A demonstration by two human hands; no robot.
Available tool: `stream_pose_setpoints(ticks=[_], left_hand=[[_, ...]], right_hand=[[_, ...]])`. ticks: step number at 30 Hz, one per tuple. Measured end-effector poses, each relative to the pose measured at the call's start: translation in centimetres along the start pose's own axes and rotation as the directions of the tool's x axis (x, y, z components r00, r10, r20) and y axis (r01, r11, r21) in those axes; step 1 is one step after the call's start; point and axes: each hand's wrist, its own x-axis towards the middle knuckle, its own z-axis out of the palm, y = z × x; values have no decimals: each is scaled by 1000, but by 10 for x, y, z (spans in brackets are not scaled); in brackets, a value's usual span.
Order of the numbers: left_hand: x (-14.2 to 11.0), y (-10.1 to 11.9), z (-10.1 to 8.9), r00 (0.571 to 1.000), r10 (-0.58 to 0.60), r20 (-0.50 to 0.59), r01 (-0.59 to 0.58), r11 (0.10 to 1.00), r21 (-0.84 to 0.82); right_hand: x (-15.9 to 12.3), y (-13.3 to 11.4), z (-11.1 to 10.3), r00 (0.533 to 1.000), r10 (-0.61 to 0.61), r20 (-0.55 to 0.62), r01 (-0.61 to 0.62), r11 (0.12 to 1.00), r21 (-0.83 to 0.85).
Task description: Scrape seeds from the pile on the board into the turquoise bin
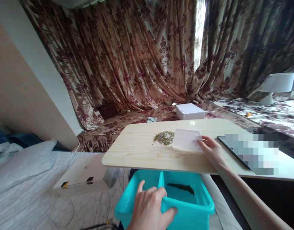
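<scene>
My right hand (211, 150) pinches the right edge of a white sheet (187, 139), which looks like stiff paper or thin plastic. The sheet's left edge meets a pile of small green and brown dried bits (164, 138) on the light wooden table (137, 156). Below the table's near edge is a turquoise divided bin (187, 209). My left hand (150, 204) grips its near rim by the divider, thumb outside and fingers over the inside. In the bin's right compartment lies a dark green strip of the same-looking bits (180, 187); my hand partly hides the left compartment.
A dark-framed tablet-like device (233, 153), its screen blurred out, lies on the table's right. Behind the table sits a white box (190, 110). A larger pale carton (82, 175) rests on the bed at left. A white lamp (276, 84) stands far right.
</scene>
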Motion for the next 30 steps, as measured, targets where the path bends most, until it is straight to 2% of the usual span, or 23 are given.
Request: stream_pose_setpoints(ticks=[4, 10, 17, 30], left_hand=[[-1, 0, -2, 1000, 7, 21, -7, 1000, -16], [-1, 1, -4, 1000, 4, 23, -4, 1000, 6], [-2, 3, -4, 999, 12, 36, -12, 1000, 5], [-1, 1, -6, 1000, -6, 17, 6, 999, -34]], right_hand=[[-2, -3, -1, 1000, 4, 23, -3, 999, -35], [0, 1, 0, 999, -30, 40, 30, 1000, 0], [0, 3, 1, 992, -49, 120, 46, 999, 29], [-2, 1, 1, 995, -41, 86, 40, 999, 12]])
